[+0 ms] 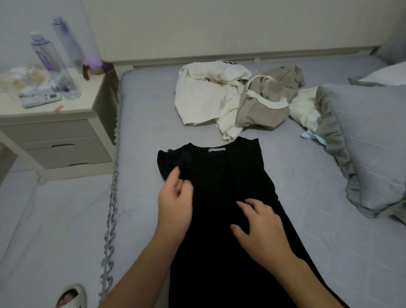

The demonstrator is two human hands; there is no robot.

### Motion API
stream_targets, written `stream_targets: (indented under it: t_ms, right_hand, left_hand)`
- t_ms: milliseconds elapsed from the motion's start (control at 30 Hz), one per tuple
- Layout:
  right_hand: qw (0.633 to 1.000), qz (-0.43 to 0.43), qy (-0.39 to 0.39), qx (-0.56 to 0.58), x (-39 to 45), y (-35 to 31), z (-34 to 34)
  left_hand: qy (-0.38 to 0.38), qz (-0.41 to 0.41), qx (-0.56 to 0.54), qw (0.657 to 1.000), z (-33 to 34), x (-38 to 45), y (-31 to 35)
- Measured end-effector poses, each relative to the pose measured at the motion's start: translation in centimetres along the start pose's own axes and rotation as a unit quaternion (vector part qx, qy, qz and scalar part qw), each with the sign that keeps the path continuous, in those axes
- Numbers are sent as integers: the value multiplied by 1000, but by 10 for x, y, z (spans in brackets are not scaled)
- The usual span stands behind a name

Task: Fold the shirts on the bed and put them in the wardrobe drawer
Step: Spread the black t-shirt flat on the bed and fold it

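Note:
A black shirt (221,176) lies spread flat on the grey bed (315,242), collar pointing away from me. My left hand (175,201) rests with relaxed fingers on its left sleeve area, thumb and fingertips near the sleeve's fold. My right hand (259,223) lies on the middle of the shirt, fingers spread and lightly bent, pressing the cloth. Behind the black shirt a cream white shirt (204,96) and a beige shirt with white trim (262,105) lie crumpled in a heap. No wardrobe drawer is in view.
A grey ruffled pillow (369,143) lies at the right of the bed. A bedside table (51,117) at the left carries bottles (44,55), a remote control (42,99) and tissues. My slippered foot (69,303) stands on the floor at lower left.

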State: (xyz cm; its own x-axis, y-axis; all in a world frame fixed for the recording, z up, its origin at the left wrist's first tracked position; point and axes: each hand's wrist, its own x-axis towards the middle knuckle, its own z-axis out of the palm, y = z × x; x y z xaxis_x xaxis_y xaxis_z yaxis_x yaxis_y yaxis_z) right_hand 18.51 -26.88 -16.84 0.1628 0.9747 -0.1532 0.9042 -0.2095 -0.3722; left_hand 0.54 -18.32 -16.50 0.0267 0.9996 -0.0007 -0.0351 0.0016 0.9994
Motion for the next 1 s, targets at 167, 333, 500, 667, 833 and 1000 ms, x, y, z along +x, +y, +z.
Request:
stream_targets:
  t_ms: [167,333,500,667,833,1000]
  right_hand:
    - [986,165,-19,-2,-55,63,-17]
    - [964,263,-16,38,-122,120,-21]
    - [947,304,53,88,-165,152,-15]
    - [936,309,-30,167,-175,147,-34]
    - [947,256,-55,188,-213,139,-40]
    - [975,136,94,147,-246,129,-32]
  left_hand:
    - [-257,-73,138,954,72,13,-6]
    - [-303,18,294,906,74,-24,-36]
    - [-63,73,410,907,16,-95,-56]
    - [-143,-123,512,838,-31,-155,-58]
    - [-206,-175,458,847,-54,-196,-39]
    - [-142,-122,454,871,-68,-224,-25]
